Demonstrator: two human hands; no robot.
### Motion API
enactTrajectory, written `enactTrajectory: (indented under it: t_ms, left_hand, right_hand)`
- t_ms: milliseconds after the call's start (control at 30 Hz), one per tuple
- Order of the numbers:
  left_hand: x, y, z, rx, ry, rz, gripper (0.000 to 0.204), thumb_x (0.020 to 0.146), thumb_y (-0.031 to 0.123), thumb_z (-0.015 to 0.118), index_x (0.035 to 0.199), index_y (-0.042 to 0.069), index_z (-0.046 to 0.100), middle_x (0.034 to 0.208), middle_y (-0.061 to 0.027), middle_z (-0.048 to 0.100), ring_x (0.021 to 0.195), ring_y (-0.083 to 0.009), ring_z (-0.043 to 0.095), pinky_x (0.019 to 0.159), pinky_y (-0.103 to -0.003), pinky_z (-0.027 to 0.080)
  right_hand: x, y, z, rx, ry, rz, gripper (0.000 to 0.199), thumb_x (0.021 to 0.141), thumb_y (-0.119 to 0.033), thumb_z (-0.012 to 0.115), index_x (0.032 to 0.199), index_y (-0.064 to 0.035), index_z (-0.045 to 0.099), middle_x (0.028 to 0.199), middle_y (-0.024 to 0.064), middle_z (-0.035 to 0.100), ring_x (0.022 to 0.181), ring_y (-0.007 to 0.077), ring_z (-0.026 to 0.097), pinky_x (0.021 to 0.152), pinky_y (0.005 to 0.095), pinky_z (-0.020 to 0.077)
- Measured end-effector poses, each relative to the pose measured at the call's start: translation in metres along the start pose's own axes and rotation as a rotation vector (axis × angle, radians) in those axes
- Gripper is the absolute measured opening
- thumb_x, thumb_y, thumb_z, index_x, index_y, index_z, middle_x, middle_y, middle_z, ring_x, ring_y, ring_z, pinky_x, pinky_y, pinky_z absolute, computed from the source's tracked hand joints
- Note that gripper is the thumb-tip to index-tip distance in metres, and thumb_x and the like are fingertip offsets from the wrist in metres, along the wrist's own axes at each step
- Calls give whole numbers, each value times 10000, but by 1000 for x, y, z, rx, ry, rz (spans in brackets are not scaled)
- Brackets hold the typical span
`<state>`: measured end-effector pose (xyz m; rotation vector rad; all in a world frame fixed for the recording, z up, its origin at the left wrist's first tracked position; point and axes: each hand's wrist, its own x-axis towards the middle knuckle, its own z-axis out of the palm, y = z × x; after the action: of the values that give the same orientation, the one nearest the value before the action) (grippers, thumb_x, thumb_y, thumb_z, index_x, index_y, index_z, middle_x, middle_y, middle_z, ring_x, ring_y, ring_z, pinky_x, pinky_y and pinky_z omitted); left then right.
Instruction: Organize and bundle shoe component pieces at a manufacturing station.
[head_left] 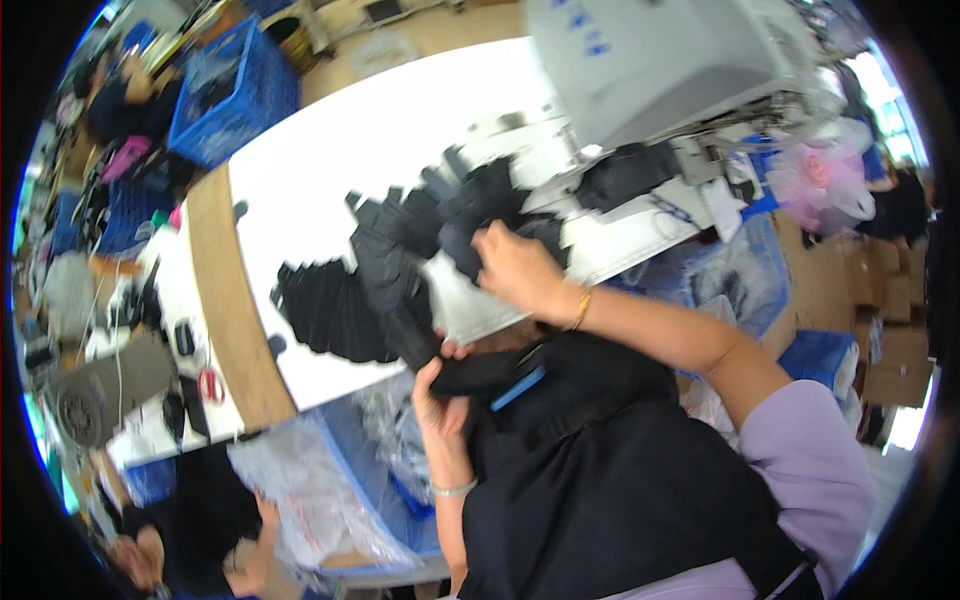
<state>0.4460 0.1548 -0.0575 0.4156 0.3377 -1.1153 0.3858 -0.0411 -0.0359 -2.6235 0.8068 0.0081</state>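
Overlapping black fabric pieces point(390, 225) lie in a curved row across the white table. My left hand point(440, 400), just off the near table edge, is closed around a folded black fabric piece point(480, 375) in front of my dark apron. Farther up, my right hand point(515, 268) has its fingers bent over a dark fabric piece point(462, 240) in the row, seeming to grip its edge. Left of these sits a fanned stack of black pieces point(328, 310). Beside the left hand, a narrow blue strip point(518, 388) shows against the black cloth.
A grey-white sewing machine point(660, 70) fills the table's far right, with a dark piece point(628, 175) near its needle area. Plastic-lined blue bins point(350, 470) stand below the near edge. A blue crate point(235, 95) is at far left. Another person point(205, 520) sits lower left.
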Motion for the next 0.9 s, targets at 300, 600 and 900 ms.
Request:
enactTrajectory:
  t_ms: [300,600,900]
  left_hand:
    - [-3,6,2,473,153,-26,417,830,317,607,1086,-5,539,977,-132,586,978,-247,545,946,-441,394]
    - [27,-9,23,491,75,-94,394,846,317,579,1065,-9,546,962,-121,589,953,-258,551,952,-429,386]
    - [33,-2,-18,306,64,-96,219,808,140,620,971,2,566,869,-94,595,871,-220,566,872,-366,431]
  right_hand:
    - [-6,15,82,-97,237,26,715,651,-166,644,1244,134,379,1104,196,449,894,240,525,582,258,520]
    - [25,8,49,83,313,63,574,592,-159,744,1016,84,442,928,162,427,789,278,551,642,317,481]
    - [32,7,41,-53,218,172,704,576,-508,734,930,62,519,868,164,539,774,252,579,624,323,460]
